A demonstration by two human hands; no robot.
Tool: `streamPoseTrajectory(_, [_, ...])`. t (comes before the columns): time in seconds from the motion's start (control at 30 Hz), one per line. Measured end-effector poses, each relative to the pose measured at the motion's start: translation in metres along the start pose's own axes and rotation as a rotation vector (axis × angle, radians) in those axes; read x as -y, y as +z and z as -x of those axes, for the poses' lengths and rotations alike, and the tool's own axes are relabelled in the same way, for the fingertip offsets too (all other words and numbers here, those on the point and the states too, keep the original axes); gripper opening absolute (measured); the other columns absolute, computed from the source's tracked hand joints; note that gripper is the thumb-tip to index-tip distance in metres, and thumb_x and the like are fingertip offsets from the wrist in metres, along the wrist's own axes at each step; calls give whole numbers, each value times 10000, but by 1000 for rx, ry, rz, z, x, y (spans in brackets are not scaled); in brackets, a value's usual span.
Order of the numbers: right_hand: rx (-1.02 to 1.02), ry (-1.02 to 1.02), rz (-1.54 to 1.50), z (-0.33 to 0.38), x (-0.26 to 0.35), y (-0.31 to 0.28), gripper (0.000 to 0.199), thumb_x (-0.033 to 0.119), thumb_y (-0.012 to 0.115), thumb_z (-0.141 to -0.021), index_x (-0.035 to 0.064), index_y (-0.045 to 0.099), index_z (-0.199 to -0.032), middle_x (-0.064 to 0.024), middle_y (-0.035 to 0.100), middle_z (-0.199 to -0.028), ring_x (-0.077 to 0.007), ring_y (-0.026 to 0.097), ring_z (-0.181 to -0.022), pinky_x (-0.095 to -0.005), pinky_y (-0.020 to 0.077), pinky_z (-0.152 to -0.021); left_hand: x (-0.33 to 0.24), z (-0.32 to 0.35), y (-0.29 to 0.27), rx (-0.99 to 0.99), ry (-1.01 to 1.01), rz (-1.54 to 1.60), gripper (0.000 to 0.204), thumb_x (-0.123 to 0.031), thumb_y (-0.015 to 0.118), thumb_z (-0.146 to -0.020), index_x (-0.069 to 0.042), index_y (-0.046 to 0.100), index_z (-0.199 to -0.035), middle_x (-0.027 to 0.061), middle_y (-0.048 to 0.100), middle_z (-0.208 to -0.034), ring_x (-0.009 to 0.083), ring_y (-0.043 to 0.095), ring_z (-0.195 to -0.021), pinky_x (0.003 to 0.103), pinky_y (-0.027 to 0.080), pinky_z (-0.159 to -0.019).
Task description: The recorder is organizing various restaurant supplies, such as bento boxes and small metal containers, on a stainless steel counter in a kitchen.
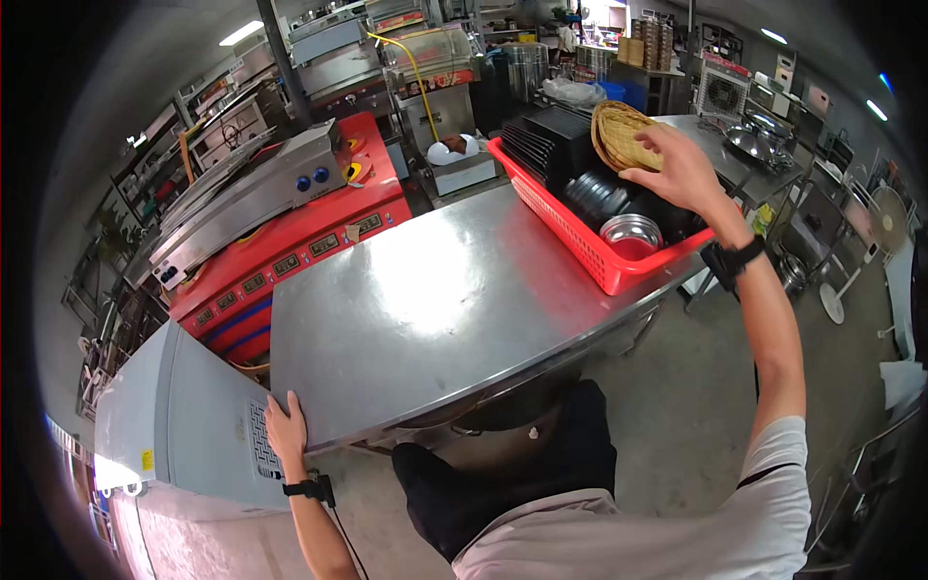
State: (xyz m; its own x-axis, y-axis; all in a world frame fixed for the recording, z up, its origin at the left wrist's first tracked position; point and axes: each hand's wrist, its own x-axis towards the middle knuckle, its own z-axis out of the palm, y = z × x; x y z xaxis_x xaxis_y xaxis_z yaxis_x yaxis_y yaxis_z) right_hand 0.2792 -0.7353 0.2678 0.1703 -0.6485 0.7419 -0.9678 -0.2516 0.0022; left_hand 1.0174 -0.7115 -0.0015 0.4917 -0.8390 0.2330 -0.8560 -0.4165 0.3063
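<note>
Woven basket point(619, 133) — at far right corner of steel table point(425, 309), above red crate point(580, 242) of dark dishes, right hand point(681, 164) clamped on its rim; left hand point(286, 430) flat, fingers spread, on near left edge — best kept level while lowered clear of crate wall.

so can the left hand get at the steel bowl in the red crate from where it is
Probably not. The left hand rests on the near corner of the steel table, while the steel bowl sits in the red crate at the far end, past the bare tabletop, beside the right hand.
</note>
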Motion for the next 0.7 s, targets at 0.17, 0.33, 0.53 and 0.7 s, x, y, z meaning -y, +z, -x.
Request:
streamPoseTrajectory(0.17, [152,16,207,-17,-17,38,562,371,944,-749,36,692,-1124,-154,720,-1117,-389,703,-1078,-512,566,-889,1,-1,1,-20,14,3,833,-631,480,-1066,17,476,-1589,258,544,-1560,452,563,-1384,502,455,-1151])
streamPoseTrajectory(0.33, [265,90,374,-22,-20,60,556,366,960,-722,37,692,-1082,-183,728,-1068,-400,716,-1039,-517,570,-875,2,0,1,-22,19,7,829,-627,480,-1068,21,479,-1585,255,554,-1549,446,567,-1381,497,461,-1146])
streamPoseTrajectory(0.53, [233,74,457,-27,-28,75,434,339,931,-751,33,727,-980,-207,757,-952,-417,744,-923,-528,590,-809,1,-1,1,-20,9,31,803,-612,505,-1064,4,494,-1580,243,552,-1552,429,558,-1392,497,460,-1146])
streamPoseTrajectory(0.7, [200,118,466,-30,-27,77,373,349,891,-805,38,753,-957,-219,753,-899,-419,751,-893,-529,598,-790,9,0,11,-185,105,14,721,-544,603,-1043,2,559,-1512,236,562,-1526,424,527,-1407,505,436,-1161])
